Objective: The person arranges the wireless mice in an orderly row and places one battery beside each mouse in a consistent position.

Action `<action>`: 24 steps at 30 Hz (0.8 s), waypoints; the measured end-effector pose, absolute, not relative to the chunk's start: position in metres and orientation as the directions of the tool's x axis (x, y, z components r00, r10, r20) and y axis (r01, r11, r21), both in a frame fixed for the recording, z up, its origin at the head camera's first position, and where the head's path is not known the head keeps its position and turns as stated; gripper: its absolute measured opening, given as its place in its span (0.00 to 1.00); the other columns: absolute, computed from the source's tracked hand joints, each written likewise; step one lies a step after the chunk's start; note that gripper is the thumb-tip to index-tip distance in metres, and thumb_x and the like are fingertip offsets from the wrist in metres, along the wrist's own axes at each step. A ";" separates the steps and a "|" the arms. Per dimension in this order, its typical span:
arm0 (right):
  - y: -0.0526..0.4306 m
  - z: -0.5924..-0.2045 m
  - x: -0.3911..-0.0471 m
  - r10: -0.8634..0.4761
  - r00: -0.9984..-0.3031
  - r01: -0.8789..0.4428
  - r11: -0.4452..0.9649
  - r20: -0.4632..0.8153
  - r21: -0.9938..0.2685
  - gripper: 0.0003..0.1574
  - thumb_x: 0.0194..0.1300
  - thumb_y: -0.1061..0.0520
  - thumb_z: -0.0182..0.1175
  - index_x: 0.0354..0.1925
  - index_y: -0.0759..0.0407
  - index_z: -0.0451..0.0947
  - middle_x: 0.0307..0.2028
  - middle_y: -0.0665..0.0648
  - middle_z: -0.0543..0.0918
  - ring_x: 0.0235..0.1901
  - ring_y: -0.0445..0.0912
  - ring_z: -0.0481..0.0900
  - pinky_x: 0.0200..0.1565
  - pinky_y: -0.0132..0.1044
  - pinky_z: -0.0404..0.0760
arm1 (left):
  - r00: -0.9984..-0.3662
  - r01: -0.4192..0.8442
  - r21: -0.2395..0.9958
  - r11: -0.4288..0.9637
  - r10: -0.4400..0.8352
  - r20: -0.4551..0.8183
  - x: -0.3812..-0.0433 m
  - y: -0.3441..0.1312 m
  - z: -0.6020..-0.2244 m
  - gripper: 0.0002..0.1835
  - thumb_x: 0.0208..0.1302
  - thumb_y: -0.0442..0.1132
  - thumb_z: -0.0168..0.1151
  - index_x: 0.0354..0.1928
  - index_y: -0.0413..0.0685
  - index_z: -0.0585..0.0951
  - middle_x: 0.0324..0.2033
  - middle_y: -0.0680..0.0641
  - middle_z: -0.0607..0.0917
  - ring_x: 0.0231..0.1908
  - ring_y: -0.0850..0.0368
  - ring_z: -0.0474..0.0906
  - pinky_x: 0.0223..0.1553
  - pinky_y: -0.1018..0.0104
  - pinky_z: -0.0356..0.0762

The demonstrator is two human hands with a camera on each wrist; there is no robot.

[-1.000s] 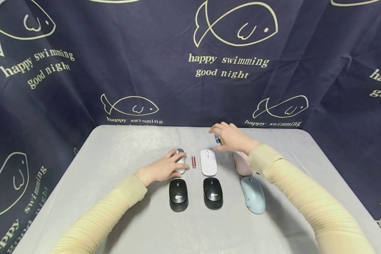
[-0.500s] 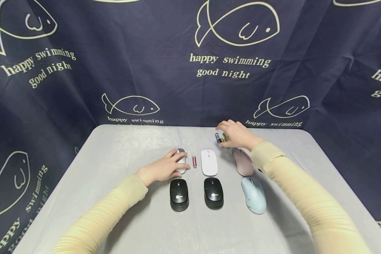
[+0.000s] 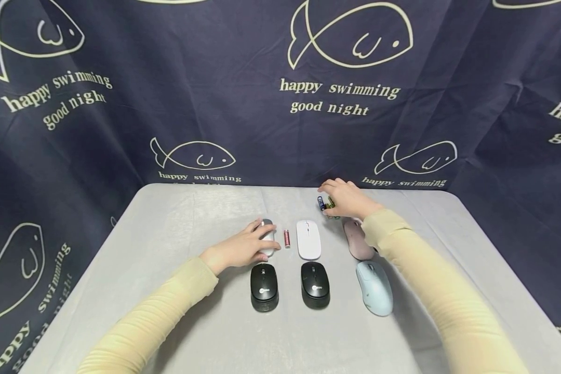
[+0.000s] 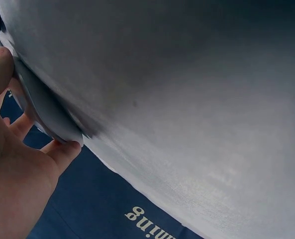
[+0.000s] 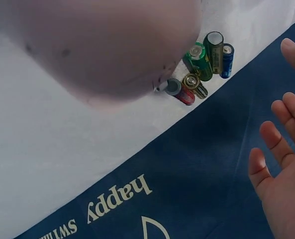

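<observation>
My left hand [image 3: 243, 246] lies over a grey-and-white computer mouse [image 3: 268, 237]. In the left wrist view, thumb and fingers hold the edges of this mouse [image 4: 55, 109]. At the back right, my right hand [image 3: 348, 200] hovers by a cluster of batteries [image 3: 331, 201], its palm hiding part of them. The right wrist view shows its fingers [image 5: 271, 137] spread and apart from the batteries. A green battery [image 5: 201, 62], a blue battery [image 5: 227, 62] and a red battery [image 5: 184, 92] stand out among several.
A red battery [image 3: 287, 239] lies between the held mouse and a white mouse [image 3: 308, 240]. Nearer are two black mice, one left [image 3: 264, 283] and one right [image 3: 315, 283], and a light blue mouse [image 3: 374, 288]. A pink mouse [image 3: 358, 241] sits under the right forearm.
My right hand has shifted slightly right over the batteries, so more of them show. The right forearm has since swung a little left. My left hand stays on the mouse.
</observation>
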State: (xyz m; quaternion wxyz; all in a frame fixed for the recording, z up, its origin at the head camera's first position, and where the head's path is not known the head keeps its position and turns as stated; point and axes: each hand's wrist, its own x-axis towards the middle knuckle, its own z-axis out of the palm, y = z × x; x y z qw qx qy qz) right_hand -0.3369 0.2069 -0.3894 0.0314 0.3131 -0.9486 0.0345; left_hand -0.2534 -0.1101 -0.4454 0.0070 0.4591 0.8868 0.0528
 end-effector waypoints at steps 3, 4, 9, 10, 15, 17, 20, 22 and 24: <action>0.206 -0.394 -0.341 -0.574 -0.817 -0.577 0.815 0.059 -0.049 0.40 0.50 0.47 0.71 0.59 0.61 0.72 0.57 0.59 0.73 0.54 0.55 0.70 0.46 0.53 0.72 | -0.577 0.814 0.101 0.572 0.816 0.039 -0.254 -0.110 -0.446 0.21 0.64 0.50 0.59 0.59 0.63 0.75 0.68 0.40 0.62 0.66 0.27 0.53 0.68 0.42 0.54; 0.205 -0.395 -0.342 -0.567 -0.822 -0.569 0.820 0.052 -0.052 0.40 0.50 0.47 0.71 0.59 0.61 0.72 0.58 0.59 0.73 0.54 0.56 0.69 0.47 0.54 0.72 | -0.578 0.814 0.102 0.572 0.815 0.039 -0.254 -0.110 -0.446 0.21 0.64 0.50 0.59 0.59 0.64 0.75 0.68 0.40 0.62 0.66 0.27 0.53 0.68 0.42 0.54; 0.202 -0.399 -0.346 -0.532 -0.847 -0.532 0.845 0.022 -0.049 0.41 0.50 0.48 0.71 0.59 0.61 0.71 0.59 0.60 0.72 0.55 0.56 0.68 0.49 0.56 0.71 | -0.577 0.814 0.110 0.570 0.816 0.039 -0.253 -0.110 -0.445 0.21 0.63 0.49 0.59 0.59 0.63 0.76 0.68 0.40 0.62 0.66 0.26 0.53 0.68 0.42 0.54; 0.201 -0.400 -0.347 -0.526 -0.850 -0.527 0.849 0.017 -0.048 0.41 0.50 0.48 0.71 0.59 0.61 0.71 0.59 0.60 0.72 0.55 0.56 0.68 0.49 0.56 0.71 | -0.575 0.815 0.109 0.569 0.817 0.041 -0.253 -0.109 -0.445 0.21 0.63 0.50 0.59 0.59 0.62 0.76 0.68 0.40 0.62 0.66 0.26 0.53 0.68 0.42 0.54; 0.199 -0.404 -0.351 -0.504 -0.864 -0.504 0.863 0.002 -0.041 0.41 0.49 0.48 0.71 0.59 0.61 0.71 0.59 0.60 0.72 0.55 0.56 0.68 0.50 0.56 0.71 | -0.568 0.821 0.101 0.561 0.822 0.049 -0.254 -0.109 -0.445 0.21 0.63 0.50 0.59 0.59 0.62 0.76 0.67 0.39 0.62 0.66 0.26 0.53 0.68 0.41 0.53; 0.198 -0.406 -0.353 -0.495 -0.869 -0.494 0.869 -0.005 -0.039 0.41 0.49 0.49 0.71 0.59 0.61 0.71 0.59 0.60 0.72 0.56 0.57 0.68 0.50 0.56 0.71 | -0.565 0.823 0.101 0.559 0.823 0.051 -0.254 -0.109 -0.446 0.21 0.63 0.50 0.59 0.59 0.62 0.76 0.67 0.39 0.62 0.66 0.26 0.53 0.69 0.42 0.53; 0.197 -0.408 -0.355 -0.484 -0.875 -0.484 0.874 -0.017 -0.037 0.41 0.49 0.49 0.71 0.59 0.61 0.71 0.59 0.61 0.72 0.57 0.57 0.68 0.50 0.57 0.72 | -0.561 0.826 0.097 0.555 0.826 0.055 -0.255 -0.110 -0.446 0.21 0.63 0.50 0.59 0.59 0.62 0.76 0.67 0.39 0.62 0.66 0.27 0.54 0.69 0.42 0.52; 0.196 -0.409 -0.357 -0.477 -0.879 -0.475 0.879 -0.027 -0.042 0.41 0.49 0.49 0.71 0.59 0.62 0.72 0.59 0.61 0.72 0.57 0.58 0.68 0.51 0.57 0.72 | -0.560 0.828 0.093 0.554 0.827 0.057 -0.255 -0.110 -0.447 0.21 0.63 0.50 0.59 0.59 0.62 0.76 0.67 0.39 0.62 0.65 0.26 0.54 0.69 0.42 0.53; 0.195 -0.410 -0.359 -0.473 -0.880 -0.471 0.881 -0.039 -0.043 0.41 0.49 0.49 0.71 0.60 0.62 0.72 0.59 0.61 0.72 0.57 0.58 0.68 0.52 0.57 0.72 | -0.561 0.827 0.087 0.555 0.826 0.058 -0.255 -0.111 -0.447 0.21 0.63 0.50 0.59 0.58 0.62 0.76 0.67 0.38 0.62 0.65 0.26 0.54 0.68 0.41 0.53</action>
